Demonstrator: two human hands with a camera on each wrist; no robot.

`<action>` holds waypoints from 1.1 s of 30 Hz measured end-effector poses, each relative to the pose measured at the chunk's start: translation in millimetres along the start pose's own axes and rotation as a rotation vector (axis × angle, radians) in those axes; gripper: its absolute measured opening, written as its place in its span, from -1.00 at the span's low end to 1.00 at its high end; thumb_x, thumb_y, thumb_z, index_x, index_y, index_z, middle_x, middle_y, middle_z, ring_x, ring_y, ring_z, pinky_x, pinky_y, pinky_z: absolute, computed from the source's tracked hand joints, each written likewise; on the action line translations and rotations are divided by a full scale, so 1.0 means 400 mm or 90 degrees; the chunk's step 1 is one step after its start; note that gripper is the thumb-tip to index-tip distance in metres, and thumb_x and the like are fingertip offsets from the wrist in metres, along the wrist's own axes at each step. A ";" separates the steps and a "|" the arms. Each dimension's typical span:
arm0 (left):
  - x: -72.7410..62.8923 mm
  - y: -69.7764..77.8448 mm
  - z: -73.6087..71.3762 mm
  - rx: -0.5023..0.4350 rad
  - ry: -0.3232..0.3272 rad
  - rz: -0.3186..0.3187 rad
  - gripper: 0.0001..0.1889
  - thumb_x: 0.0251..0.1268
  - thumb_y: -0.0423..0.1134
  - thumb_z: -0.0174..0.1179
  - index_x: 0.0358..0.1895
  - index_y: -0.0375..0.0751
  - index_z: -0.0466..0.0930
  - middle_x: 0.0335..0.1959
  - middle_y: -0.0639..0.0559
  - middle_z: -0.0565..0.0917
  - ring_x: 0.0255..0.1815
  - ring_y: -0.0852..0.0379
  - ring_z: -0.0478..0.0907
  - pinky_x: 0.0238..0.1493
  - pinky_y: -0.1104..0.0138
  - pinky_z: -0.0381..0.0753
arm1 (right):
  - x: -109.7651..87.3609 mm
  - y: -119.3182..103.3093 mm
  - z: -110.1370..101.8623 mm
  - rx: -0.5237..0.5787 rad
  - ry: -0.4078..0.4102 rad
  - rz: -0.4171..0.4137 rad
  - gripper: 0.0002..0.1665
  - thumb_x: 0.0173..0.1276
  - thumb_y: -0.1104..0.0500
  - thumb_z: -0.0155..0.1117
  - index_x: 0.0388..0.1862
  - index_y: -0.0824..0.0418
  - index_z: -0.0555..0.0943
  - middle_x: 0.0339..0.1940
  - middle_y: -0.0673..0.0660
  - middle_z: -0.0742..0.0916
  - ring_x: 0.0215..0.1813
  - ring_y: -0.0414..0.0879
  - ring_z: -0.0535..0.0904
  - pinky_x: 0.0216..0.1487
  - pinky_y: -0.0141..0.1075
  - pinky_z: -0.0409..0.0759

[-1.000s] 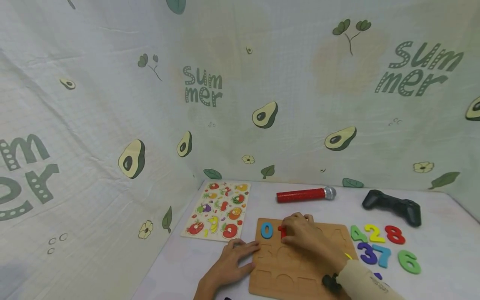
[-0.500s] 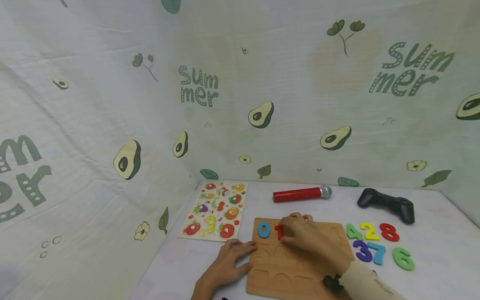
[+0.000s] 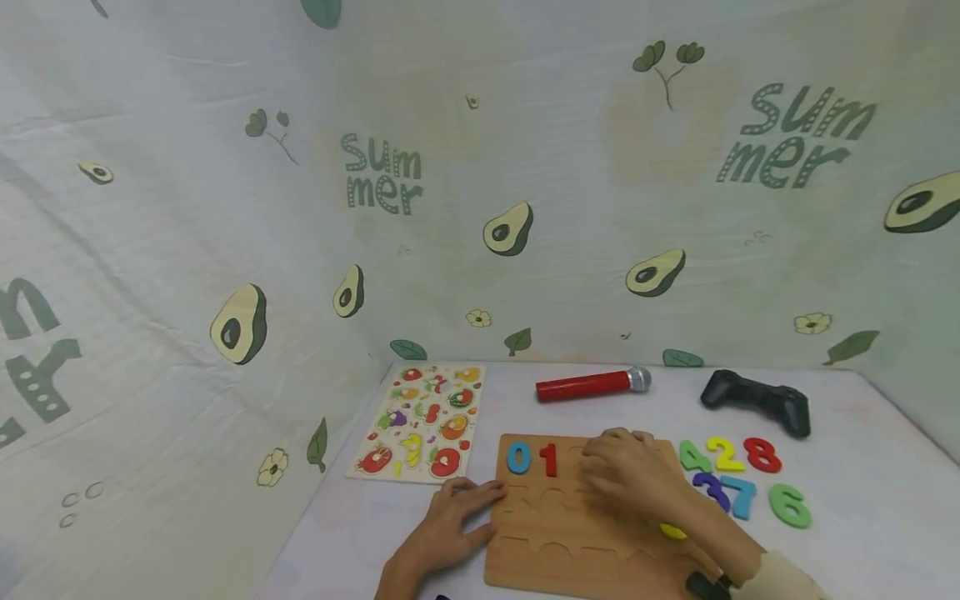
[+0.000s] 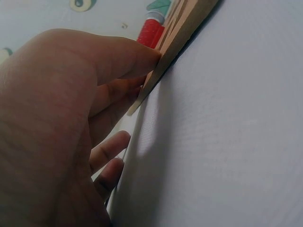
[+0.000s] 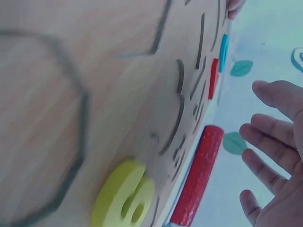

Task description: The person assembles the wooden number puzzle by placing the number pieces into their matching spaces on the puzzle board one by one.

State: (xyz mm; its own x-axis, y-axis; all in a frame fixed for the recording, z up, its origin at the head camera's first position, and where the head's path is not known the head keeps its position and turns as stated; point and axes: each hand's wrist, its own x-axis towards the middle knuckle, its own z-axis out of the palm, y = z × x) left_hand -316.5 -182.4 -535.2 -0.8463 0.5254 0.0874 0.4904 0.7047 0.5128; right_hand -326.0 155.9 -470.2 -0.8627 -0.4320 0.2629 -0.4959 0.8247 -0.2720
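A wooden number board [image 3: 551, 525] with recessed slots lies on the table. In its top row sit a blue 0 [image 3: 518, 457] and a red 1 [image 3: 549, 460]. My left hand [image 3: 448, 529] touches the board's left edge with extended fingers; the left wrist view shows the thumb against that edge. Over the board's upper right, my right hand [image 3: 637, 475] hovers, its fingers spread and holding nothing in the right wrist view. Beneath the right forearm is a yellow number piece [image 5: 122, 196] on the board, mostly hidden in the head view.
Right of the board lie loose numbers, among them a green 4 [image 3: 694, 457], yellow 2 [image 3: 725, 455], red 8 [image 3: 762, 455] and green 6 [image 3: 790, 505]. Behind are a red microphone [image 3: 585, 387] and black game controller [image 3: 756, 402]. A fruit puzzle [image 3: 420, 423] lies at back left.
My right hand has let go of the red 1, which stays in the top row, and has moved right. The left hand remains at the board's edge. The head view has shifted slightly.
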 end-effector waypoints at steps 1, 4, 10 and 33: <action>-0.001 0.000 -0.001 -0.003 0.002 0.000 -0.49 0.45 0.15 0.09 0.43 0.32 0.42 0.46 0.39 0.35 0.33 0.00 0.19 0.20 -0.15 0.24 | -0.008 0.002 -0.006 -0.004 0.006 -0.002 -0.67 0.30 -0.01 0.44 0.02 0.03 0.73 0.02 -0.06 0.72 0.20 0.06 0.46 0.17 0.27 0.28; -0.005 -0.001 -0.003 -0.004 0.009 0.004 -0.49 0.45 0.15 0.09 0.43 0.30 0.43 0.46 0.37 0.36 0.31 0.00 0.20 0.19 -0.16 0.24 | -0.028 0.011 -0.023 -0.019 0.018 -0.006 -0.63 0.26 0.00 0.47 0.04 0.04 0.71 0.01 -0.07 0.72 0.21 0.06 0.46 0.18 0.27 0.27; -0.007 -0.010 0.005 -0.012 0.008 0.005 -0.48 0.45 0.18 0.07 0.43 0.30 0.42 0.46 0.38 0.35 0.30 0.02 0.18 0.21 -0.15 0.21 | -0.067 0.033 -0.054 -0.034 0.031 0.000 -0.61 0.25 -0.02 0.49 0.04 0.03 0.71 0.01 -0.06 0.73 0.20 0.08 0.47 0.12 0.20 0.29; -0.008 -0.012 0.011 0.007 0.018 0.022 -0.49 0.46 0.23 0.03 0.42 0.32 0.43 0.45 0.36 0.38 0.27 0.02 0.20 0.15 -0.11 0.25 | -0.216 0.223 -0.111 -0.076 0.061 0.145 -0.45 0.11 0.02 0.58 0.08 0.15 0.67 0.06 0.17 0.70 0.20 0.26 0.44 0.10 0.25 0.17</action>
State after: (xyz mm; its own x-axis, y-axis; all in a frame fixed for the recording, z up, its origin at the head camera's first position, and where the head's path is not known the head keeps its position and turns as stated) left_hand -315.2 -185.3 -541.8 -0.8344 0.5360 0.1283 0.5212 0.6920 0.4995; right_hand -291.1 282.9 -476.1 -0.9344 -0.1989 0.2955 -0.2704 0.9362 -0.2247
